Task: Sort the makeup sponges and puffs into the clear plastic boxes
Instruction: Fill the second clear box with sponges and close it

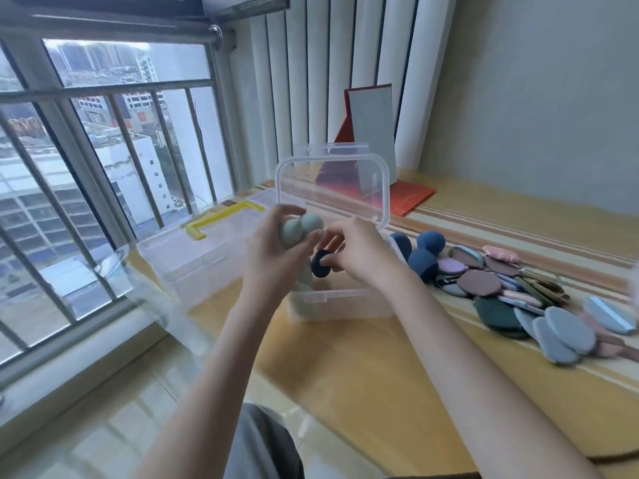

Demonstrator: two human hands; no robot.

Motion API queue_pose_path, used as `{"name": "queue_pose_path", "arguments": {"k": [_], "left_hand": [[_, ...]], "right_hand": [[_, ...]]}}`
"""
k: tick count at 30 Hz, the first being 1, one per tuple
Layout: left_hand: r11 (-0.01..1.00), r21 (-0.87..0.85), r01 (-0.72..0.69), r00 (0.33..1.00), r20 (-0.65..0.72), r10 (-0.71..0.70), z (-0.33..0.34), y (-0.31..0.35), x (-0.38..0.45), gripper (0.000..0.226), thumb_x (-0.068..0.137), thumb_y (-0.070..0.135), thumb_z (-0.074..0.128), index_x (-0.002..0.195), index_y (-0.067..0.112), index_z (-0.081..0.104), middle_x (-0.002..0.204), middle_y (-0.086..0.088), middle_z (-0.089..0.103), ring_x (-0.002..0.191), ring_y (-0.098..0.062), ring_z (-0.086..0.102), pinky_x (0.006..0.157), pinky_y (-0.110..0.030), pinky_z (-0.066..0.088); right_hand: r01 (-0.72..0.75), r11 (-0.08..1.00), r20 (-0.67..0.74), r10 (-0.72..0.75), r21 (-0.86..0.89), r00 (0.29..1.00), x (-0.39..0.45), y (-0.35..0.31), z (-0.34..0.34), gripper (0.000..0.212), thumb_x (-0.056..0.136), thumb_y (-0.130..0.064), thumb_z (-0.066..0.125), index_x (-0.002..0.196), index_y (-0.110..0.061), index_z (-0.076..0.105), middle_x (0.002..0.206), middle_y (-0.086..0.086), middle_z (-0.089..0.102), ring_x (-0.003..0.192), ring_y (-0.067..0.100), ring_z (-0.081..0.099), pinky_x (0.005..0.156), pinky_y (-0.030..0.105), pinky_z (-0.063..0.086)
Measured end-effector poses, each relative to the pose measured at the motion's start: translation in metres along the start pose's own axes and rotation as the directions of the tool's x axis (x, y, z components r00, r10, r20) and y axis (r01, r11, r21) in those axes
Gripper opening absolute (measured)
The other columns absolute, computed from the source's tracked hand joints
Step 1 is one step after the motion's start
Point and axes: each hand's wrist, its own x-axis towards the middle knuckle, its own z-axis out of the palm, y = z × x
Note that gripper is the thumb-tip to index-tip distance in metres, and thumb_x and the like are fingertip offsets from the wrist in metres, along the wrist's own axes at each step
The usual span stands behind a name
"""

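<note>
Left hand: my left hand [276, 250] is raised over the open box, fingers curled around two pale green sponges [301, 229] held side by side.
Right hand: my right hand [359, 252] pinches a dark navy round puff [321, 264] between thumb and fingers, just beside the left hand and above the box's opening.
Open box: the clear plastic box [340, 302] stands on the table [380, 375] in front of me, its lid [332, 181] tipped up at the back; a pale green sponge shows through its left wall below my left hand.
Second box: a clear box with a yellow handle [221, 219] sits closed, just left of the open one, near the window.
Unsorted pile: dark blue sponges [425, 252] lie right beside the open box; further right, flat puffs [560, 326] in grey-blue, brown, lilac, pink and dark green overlap in a heap.
Behind: a red folding mirror [375, 133] stands upright on the table behind the lid.
Window: barred window [103, 150] at left.
</note>
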Motion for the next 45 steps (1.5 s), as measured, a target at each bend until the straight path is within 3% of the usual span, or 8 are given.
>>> {"name": "queue_pose_path", "arguments": {"k": [4,8,13,20,31,38,41,45], "left_hand": [[0.999,-0.023,0.029,0.994,0.107,-0.026,0.001,0.003,0.001,0.026,0.074,0.019,0.079,0.087,0.031,0.059,0.077,0.006,0.065,0.069,-0.015,0.068,0.069,-0.038,0.059],[0.989,0.148,-0.014,0.978,0.208,-0.018,0.001,0.003,0.003,0.025,0.077,0.023,0.075,0.096,0.024,0.059,0.078,0.007,0.06,0.073,-0.009,0.058,0.068,-0.026,0.049],[0.966,0.256,-0.035,0.949,0.313,-0.049,0.003,0.003,0.009,0.029,0.08,0.028,0.072,0.102,0.022,0.053,0.077,0.008,0.055,0.083,-0.025,0.059,0.078,-0.043,0.051],[0.95,0.311,-0.038,0.941,0.332,-0.071,0.003,0.001,0.011,0.032,0.079,0.031,0.072,0.099,0.027,0.047,0.083,0.002,0.058,0.085,-0.028,0.059,0.08,-0.048,0.051],[0.964,0.263,-0.041,0.923,0.379,-0.064,0.001,-0.004,0.011,0.033,0.091,0.043,0.054,0.115,0.025,0.042,0.089,-0.004,0.067,0.086,-0.024,0.067,0.083,-0.048,0.052],[0.979,0.202,0.003,0.939,0.337,-0.072,0.0,0.0,0.008,0.028,0.094,0.038,0.05,0.108,0.015,0.043,0.09,-0.006,0.066,0.079,-0.016,0.07,0.078,-0.049,0.054],[0.983,0.179,0.029,0.937,0.337,-0.089,0.0,0.002,0.007,0.027,0.094,0.038,0.051,0.106,0.015,0.044,0.089,-0.004,0.065,0.075,-0.009,0.07,0.076,-0.047,0.056],[0.983,0.178,0.037,0.937,0.335,-0.096,0.001,0.002,0.007,0.027,0.094,0.037,0.052,0.106,0.014,0.044,0.089,-0.003,0.065,0.074,-0.008,0.069,0.075,-0.044,0.057]], "right_hand": [[0.055,0.996,-0.05,-0.059,-0.073,0.997,0.001,-0.001,0.006,0.029,0.078,0.001,0.07,0.096,-0.021,0.062,0.071,-0.008,0.055,0.064,0.01,0.055,0.063,0.029,0.047],[0.02,0.994,-0.05,-0.025,-0.104,0.998,0.001,-0.002,0.004,0.029,0.081,0.001,0.064,0.073,-0.026,0.056,0.068,-0.003,0.057,0.066,0.017,0.06,0.056,0.026,0.044],[-0.148,0.963,0.021,0.147,0.223,0.989,0.004,0.01,-0.004,0.02,0.082,0.002,0.058,0.084,-0.013,0.071,0.077,0.005,0.072,0.067,0.02,0.073,0.075,0.041,0.061],[-0.276,0.813,0.152,0.23,0.513,0.961,-0.004,-0.004,-0.015,0.031,0.096,-0.011,0.039,0.101,0.008,0.063,0.082,0.017,0.069,0.067,0.028,0.072,0.054,0.032,0.059],[-0.348,0.632,0.212,0.283,0.692,0.935,-0.007,-0.006,-0.029,0.03,0.092,-0.034,0.058,0.116,-0.016,0.054,0.098,0.014,0.059,0.068,0.03,0.068,0.073,0.046,0.06],[-0.301,0.892,0.374,0.167,0.336,0.912,-0.013,0.001,-0.042,0.038,0.089,-0.036,0.065,0.119,-0.013,0.06,0.088,0.0,0.053,0.062,0.009,0.046,0.059,0.019,0.053],[-0.256,0.961,0.485,0.173,0.109,0.857,-0.014,0.002,-0.04,0.036,0.088,-0.027,0.068,0.121,-0.016,0.06,0.099,0.001,0.06,0.075,0.009,0.058,0.068,0.018,0.055],[-0.163,0.983,0.38,0.185,-0.089,0.906,-0.008,0.005,-0.025,0.05,0.077,-0.021,0.074,0.121,-0.025,0.05,0.104,-0.002,0.059,0.093,0.014,0.061,0.081,0.028,0.054]]}}
